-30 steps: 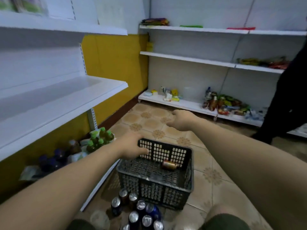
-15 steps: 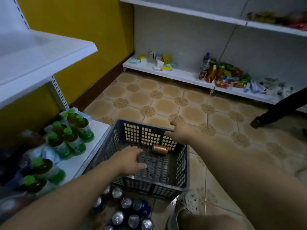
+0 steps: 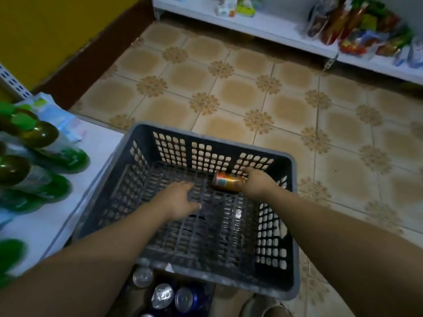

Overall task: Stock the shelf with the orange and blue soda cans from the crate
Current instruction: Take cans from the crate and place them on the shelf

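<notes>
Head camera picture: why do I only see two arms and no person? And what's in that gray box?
The camera sits on the person's head and looks down, so you see only their arms, as if they were yours. The gray box is a plastic crate on a tiled floor. One orange can lies on its side inside. The right hand curls around the can's end. The left hand is open over the crate's bottom, holding nothing. Nearer the person, more cans stand on the floor. Green-capped bottles sit on the low white shelf at the left.
</notes>
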Motion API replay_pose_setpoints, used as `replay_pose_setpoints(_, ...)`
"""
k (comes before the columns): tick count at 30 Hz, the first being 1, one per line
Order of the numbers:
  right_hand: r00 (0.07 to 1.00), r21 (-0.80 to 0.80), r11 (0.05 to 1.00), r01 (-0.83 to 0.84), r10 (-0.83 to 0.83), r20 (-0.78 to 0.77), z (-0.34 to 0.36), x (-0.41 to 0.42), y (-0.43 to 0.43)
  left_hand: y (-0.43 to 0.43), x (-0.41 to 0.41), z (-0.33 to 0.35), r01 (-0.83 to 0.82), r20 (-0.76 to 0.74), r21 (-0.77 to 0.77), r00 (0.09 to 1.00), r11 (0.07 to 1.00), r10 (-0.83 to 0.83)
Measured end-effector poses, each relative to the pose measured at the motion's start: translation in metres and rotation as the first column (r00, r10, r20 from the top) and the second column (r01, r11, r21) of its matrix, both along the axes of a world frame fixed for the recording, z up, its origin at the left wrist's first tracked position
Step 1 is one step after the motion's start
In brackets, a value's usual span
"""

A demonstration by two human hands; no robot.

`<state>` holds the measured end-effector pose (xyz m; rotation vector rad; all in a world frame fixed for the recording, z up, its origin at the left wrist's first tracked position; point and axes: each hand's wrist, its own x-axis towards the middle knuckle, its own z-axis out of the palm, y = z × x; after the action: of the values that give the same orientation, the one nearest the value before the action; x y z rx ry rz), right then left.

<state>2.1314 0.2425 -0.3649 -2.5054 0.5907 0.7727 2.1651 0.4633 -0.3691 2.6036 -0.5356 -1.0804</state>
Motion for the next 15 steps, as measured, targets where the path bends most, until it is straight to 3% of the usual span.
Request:
replay_pose_setpoints(4, 0.998, 0.036, 0.998, 0.054, -0.054, -0.012, -0.07, 0.013, -0.012, -0.032, 0.022, -0.063, -0.041, -0.063, -0.013, 0.997, 0.999, 0.04)
replay_pose_setpoints(9, 0.999, -0.032, 0.998, 0.054, -0.054, -0.003, -0.145, 0.024, -0.026, -0.066, 0.045, -0.129, -0.124, -0.074, -0.055, 0.99, 0.991, 0.12)
replay_pose_setpoints(15, 0.99, -0.077, 0.989, 0.13, -0.125, 0.062, -0.195, 0.022, -0.03, -0.085, 0.053, -0.172, -0.186, -0.155, -0.144, 0.974, 0.972, 0.163)
